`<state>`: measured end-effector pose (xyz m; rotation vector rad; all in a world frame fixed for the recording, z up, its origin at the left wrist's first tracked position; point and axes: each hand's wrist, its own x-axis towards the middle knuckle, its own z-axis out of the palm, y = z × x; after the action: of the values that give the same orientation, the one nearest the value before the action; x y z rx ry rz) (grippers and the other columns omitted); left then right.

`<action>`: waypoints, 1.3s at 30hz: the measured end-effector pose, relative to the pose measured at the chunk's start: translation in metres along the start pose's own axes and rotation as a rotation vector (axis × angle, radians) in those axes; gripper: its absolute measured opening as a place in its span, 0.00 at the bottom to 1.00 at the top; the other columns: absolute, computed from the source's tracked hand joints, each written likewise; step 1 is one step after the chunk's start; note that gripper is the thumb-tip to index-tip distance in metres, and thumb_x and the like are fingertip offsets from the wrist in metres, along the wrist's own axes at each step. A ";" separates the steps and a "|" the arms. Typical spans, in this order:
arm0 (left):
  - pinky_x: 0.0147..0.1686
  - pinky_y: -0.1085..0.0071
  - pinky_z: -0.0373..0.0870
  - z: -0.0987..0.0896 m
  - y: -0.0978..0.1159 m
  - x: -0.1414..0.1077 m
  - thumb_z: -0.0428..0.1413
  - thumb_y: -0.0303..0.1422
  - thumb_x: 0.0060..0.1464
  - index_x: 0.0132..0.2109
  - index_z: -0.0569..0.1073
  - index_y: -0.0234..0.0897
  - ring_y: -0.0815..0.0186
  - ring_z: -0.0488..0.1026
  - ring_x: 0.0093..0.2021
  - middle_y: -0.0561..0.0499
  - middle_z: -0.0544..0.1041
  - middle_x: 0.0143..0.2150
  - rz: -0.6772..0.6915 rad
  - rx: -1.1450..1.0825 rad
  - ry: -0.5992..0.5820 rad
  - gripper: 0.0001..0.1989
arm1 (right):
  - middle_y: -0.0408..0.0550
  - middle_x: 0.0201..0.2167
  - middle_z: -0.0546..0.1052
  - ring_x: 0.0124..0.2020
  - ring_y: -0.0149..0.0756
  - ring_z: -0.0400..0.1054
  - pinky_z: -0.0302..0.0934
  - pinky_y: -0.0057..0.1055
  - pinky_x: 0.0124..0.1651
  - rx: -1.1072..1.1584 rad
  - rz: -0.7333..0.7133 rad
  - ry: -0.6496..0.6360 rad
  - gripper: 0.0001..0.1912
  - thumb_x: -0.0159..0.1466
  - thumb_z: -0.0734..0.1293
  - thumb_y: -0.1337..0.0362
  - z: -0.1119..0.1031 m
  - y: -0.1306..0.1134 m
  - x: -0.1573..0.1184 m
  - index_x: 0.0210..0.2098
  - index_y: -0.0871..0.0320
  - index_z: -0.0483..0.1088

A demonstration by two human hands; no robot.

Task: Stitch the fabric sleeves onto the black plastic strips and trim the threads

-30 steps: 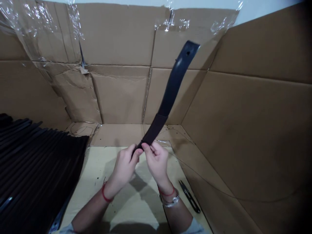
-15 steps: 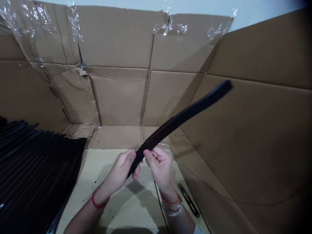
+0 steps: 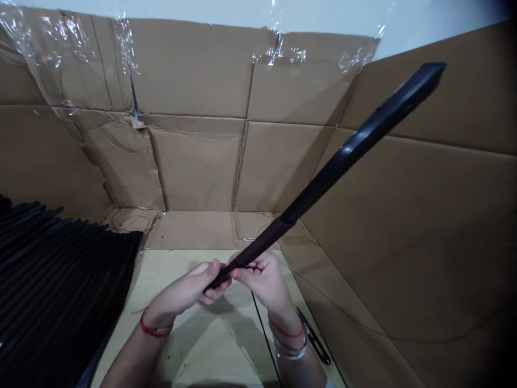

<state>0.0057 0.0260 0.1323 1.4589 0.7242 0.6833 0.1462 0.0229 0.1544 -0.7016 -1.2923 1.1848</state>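
A long, narrow dark strip, glossy toward its pointed far end, rises slantwise to the upper right. Its lower stretch looks browner and duller, with a step where the two parts meet. My left hand is closed around the strip's near end, thumb on top. Just above it, my right hand pinches the brown stretch between thumb and fingers. Both hands are over the pale board, close together. The strip's lowest tip is hidden in the left hand.
Many similar dark strips lie in a pile at the left. Black thread snips rest beside my right wrist. Cardboard walls with clear tape enclose the pale board. A thin cord runs along the right side.
The strip has turned and tilted up, its far end now higher and farther right. Both hands have moved slightly lower, keeping hold near its lower end.
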 end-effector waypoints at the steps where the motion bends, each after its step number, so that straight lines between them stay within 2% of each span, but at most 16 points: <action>1: 0.18 0.76 0.46 0.000 0.000 -0.001 0.37 0.62 0.54 0.34 0.66 0.35 0.74 0.49 0.19 0.57 0.57 0.21 0.020 -0.016 0.025 0.33 | 0.46 0.22 0.76 0.23 0.33 0.70 0.66 0.26 0.26 -0.022 -0.035 0.031 0.14 0.48 0.78 0.57 -0.001 -0.001 0.000 0.26 0.60 0.76; 4: 0.21 0.77 0.51 0.008 0.001 -0.003 0.42 0.56 0.58 0.33 0.65 0.35 0.73 0.57 0.21 0.56 0.61 0.21 0.173 0.134 0.388 0.26 | 0.46 0.23 0.76 0.24 0.31 0.69 0.63 0.24 0.25 -0.034 -0.118 0.198 0.14 0.53 0.75 0.55 -0.003 0.002 0.000 0.29 0.60 0.76; 5: 0.21 0.77 0.51 0.011 0.001 -0.002 0.43 0.55 0.59 0.33 0.64 0.36 0.74 0.57 0.20 0.57 0.61 0.20 0.165 0.116 0.394 0.25 | 0.46 0.23 0.76 0.22 0.31 0.67 0.61 0.24 0.23 -0.019 -0.087 0.164 0.16 0.54 0.75 0.54 -0.004 0.003 -0.001 0.32 0.61 0.77; 9: 0.16 0.76 0.50 0.014 0.000 0.005 0.40 0.56 0.58 0.33 0.64 0.37 0.74 0.53 0.14 0.59 0.59 0.17 0.001 -0.164 0.076 0.26 | 0.40 0.15 0.67 0.14 0.22 0.52 0.43 0.21 0.16 0.016 0.042 0.033 0.20 0.57 0.72 0.51 -0.004 0.009 0.001 0.37 0.63 0.77; 11: 0.18 0.77 0.51 0.012 -0.001 0.008 0.45 0.56 0.57 0.34 0.64 0.36 0.73 0.56 0.17 0.57 0.62 0.19 0.073 -0.069 0.253 0.24 | 0.38 0.16 0.64 0.15 0.21 0.48 0.39 0.21 0.16 0.012 0.000 0.167 0.19 0.57 0.72 0.52 -0.003 0.012 0.004 0.35 0.64 0.76; 13: 0.19 0.77 0.50 0.010 -0.001 0.008 0.49 0.54 0.57 0.34 0.64 0.37 0.74 0.57 0.19 0.57 0.62 0.20 0.147 0.060 0.432 0.22 | 0.36 0.16 0.61 0.15 0.19 0.44 0.37 0.20 0.17 0.066 0.025 0.152 0.20 0.56 0.73 0.51 -0.004 0.013 0.007 0.34 0.64 0.75; 17: 0.17 0.77 0.49 0.008 -0.001 0.005 0.40 0.54 0.60 0.32 0.62 0.37 0.73 0.53 0.16 0.59 0.58 0.17 0.071 0.013 0.140 0.25 | 0.34 0.14 0.58 0.14 0.18 0.40 0.36 0.20 0.16 0.185 0.144 -0.085 0.21 0.50 0.76 0.50 -0.006 0.015 0.011 0.31 0.63 0.74; 18: 0.18 0.76 0.50 0.008 -0.001 0.005 0.39 0.54 0.60 0.31 0.62 0.38 0.73 0.54 0.17 0.57 0.60 0.18 0.088 0.052 0.172 0.25 | 0.35 0.15 0.61 0.14 0.19 0.44 0.40 0.20 0.16 0.161 0.116 -0.032 0.21 0.49 0.77 0.51 -0.006 0.015 0.012 0.30 0.62 0.73; 21: 0.22 0.75 0.50 0.007 0.000 0.006 0.43 0.52 0.60 0.30 0.64 0.37 0.71 0.59 0.22 0.53 0.63 0.22 0.215 0.290 0.567 0.23 | 0.42 0.20 0.70 0.19 0.26 0.59 0.57 0.23 0.22 0.050 -0.032 0.220 0.19 0.49 0.77 0.52 -0.003 0.015 0.013 0.28 0.61 0.72; 22: 0.22 0.75 0.50 0.006 0.000 0.006 0.43 0.52 0.60 0.29 0.64 0.37 0.71 0.58 0.22 0.53 0.63 0.22 0.209 0.302 0.613 0.23 | 0.44 0.21 0.72 0.21 0.28 0.62 0.59 0.24 0.24 0.030 -0.046 0.217 0.19 0.49 0.76 0.51 -0.002 0.015 0.013 0.27 0.61 0.72; 26: 0.18 0.76 0.50 0.003 -0.002 0.006 0.36 0.57 0.59 0.30 0.67 0.35 0.72 0.55 0.17 0.56 0.59 0.17 0.039 0.017 0.294 0.31 | 0.43 0.17 0.70 0.18 0.29 0.62 0.59 0.25 0.21 -0.027 0.004 0.033 0.18 0.53 0.74 0.51 0.004 0.011 0.008 0.25 0.61 0.72; 30: 0.19 0.77 0.51 0.007 -0.003 0.006 0.46 0.57 0.56 0.30 0.64 0.36 0.74 0.58 0.18 0.57 0.62 0.18 0.168 0.030 0.499 0.26 | 0.42 0.19 0.70 0.18 0.27 0.60 0.55 0.24 0.19 -0.027 -0.062 0.221 0.17 0.57 0.72 0.52 0.004 0.011 0.003 0.30 0.61 0.74; 34: 0.14 0.77 0.48 0.011 -0.003 0.008 0.40 0.59 0.56 0.31 0.62 0.38 0.75 0.49 0.13 0.61 0.55 0.15 -0.061 -0.241 0.063 0.28 | 0.37 0.16 0.65 0.13 0.20 0.45 0.41 0.21 0.15 0.088 0.107 -0.071 0.20 0.52 0.76 0.53 -0.007 0.010 0.005 0.36 0.63 0.77; 35: 0.15 0.77 0.49 0.012 -0.003 0.009 0.40 0.59 0.57 0.31 0.62 0.38 0.75 0.50 0.13 0.60 0.56 0.16 -0.045 -0.230 0.052 0.28 | 0.38 0.16 0.66 0.14 0.20 0.47 0.43 0.21 0.16 0.092 0.100 -0.055 0.19 0.51 0.76 0.54 -0.009 0.010 0.007 0.35 0.62 0.77; 38: 0.20 0.78 0.51 0.016 -0.005 0.011 0.46 0.55 0.58 0.37 0.64 0.36 0.73 0.57 0.20 0.57 0.62 0.22 0.199 0.049 0.455 0.23 | 0.43 0.23 0.74 0.21 0.26 0.63 0.58 0.23 0.24 0.065 0.001 0.178 0.15 0.50 0.77 0.58 -0.008 0.009 0.009 0.34 0.60 0.77; 39: 0.20 0.78 0.49 0.016 -0.006 0.011 0.48 0.54 0.57 0.38 0.64 0.36 0.73 0.56 0.21 0.57 0.61 0.22 0.229 0.101 0.509 0.23 | 0.44 0.24 0.75 0.23 0.28 0.66 0.61 0.24 0.26 0.059 -0.003 0.195 0.15 0.50 0.77 0.58 -0.007 0.009 0.010 0.33 0.60 0.77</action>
<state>0.0246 0.0244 0.1262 1.4867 0.9990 1.2361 0.1493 0.0363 0.1479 -0.7517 -1.0916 1.1185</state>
